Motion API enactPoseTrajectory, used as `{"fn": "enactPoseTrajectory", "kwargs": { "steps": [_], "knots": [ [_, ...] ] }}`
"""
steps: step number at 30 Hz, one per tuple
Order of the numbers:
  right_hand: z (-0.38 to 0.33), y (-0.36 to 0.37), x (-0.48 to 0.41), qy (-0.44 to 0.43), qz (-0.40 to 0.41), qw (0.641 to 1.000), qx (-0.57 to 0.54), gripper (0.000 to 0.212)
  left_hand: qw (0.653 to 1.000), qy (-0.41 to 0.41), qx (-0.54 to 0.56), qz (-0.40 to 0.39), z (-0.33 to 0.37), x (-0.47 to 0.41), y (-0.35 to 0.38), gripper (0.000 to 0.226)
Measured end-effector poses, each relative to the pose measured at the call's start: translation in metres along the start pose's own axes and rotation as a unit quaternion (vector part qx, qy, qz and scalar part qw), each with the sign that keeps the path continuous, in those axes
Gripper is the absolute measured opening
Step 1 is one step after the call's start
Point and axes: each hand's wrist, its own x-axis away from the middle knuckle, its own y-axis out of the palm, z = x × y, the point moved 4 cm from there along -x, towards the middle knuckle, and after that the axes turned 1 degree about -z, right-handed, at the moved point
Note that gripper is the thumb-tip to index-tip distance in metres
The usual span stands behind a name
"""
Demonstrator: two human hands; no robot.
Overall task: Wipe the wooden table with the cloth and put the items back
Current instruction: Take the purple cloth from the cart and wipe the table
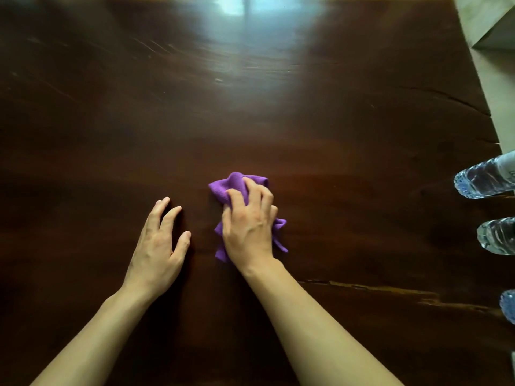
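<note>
A crumpled purple cloth lies on the dark wooden table near the middle. My right hand presses down on it, fingers curled into the fabric. To its left, my left hand rests flat on the bare wood with fingers spread, holding nothing. Three clear plastic water bottles stand along the right edge: one far, one in the middle, one near, each partly cut off by the frame.
The table's right edge runs diagonally, with pale floor beyond it. Cracks mark the wood at the right and lower right. A bright window glare sits on the far part of the tabletop.
</note>
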Motion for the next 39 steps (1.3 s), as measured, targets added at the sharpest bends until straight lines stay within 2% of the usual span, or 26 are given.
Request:
{"fn": "enactPoseTrajectory", "kwargs": {
  "steps": [4,7,12,17,21,25,32,35,39],
  "knots": [
    [-0.010,0.005,0.004,-0.051,-0.058,0.996,-0.033,0.025,1.000,-0.007,-0.007,-0.021,0.001,0.000,-0.004,0.058],
    [-0.005,-0.004,0.002,-0.049,-0.078,0.992,-0.081,0.025,1.000,-0.012,-0.013,-0.025,0.003,0.003,-0.009,0.055],
    [0.004,-0.038,0.025,-0.007,-0.048,0.988,-0.146,0.027,0.999,-0.007,-0.002,0.037,0.011,0.031,-0.020,0.042],
    [0.027,-0.074,0.102,0.030,-0.038,0.985,-0.164,0.025,0.997,-0.004,0.020,0.078,0.008,0.096,-0.013,0.036],
    [0.048,-0.088,0.180,0.059,-0.027,0.989,-0.136,0.027,0.997,-0.015,0.009,0.080,-0.007,0.156,0.007,0.038],
    [0.063,-0.090,0.239,0.074,-0.004,0.996,-0.044,0.030,0.997,0.005,-0.014,0.075,-0.015,0.201,0.024,0.037],
    [0.078,-0.077,0.271,0.057,-0.013,0.994,0.091,0.028,0.995,0.019,-0.091,0.026,-0.021,0.229,0.047,0.057],
    [0.075,-0.079,0.270,0.061,-0.022,0.993,0.100,0.033,0.994,0.017,-0.109,0.018,-0.020,0.229,0.050,0.058],
    [0.078,-0.096,0.277,0.067,-0.057,0.995,0.041,0.047,0.993,-0.001,-0.116,-0.001,-0.014,0.226,0.044,0.059]
  ]
}}
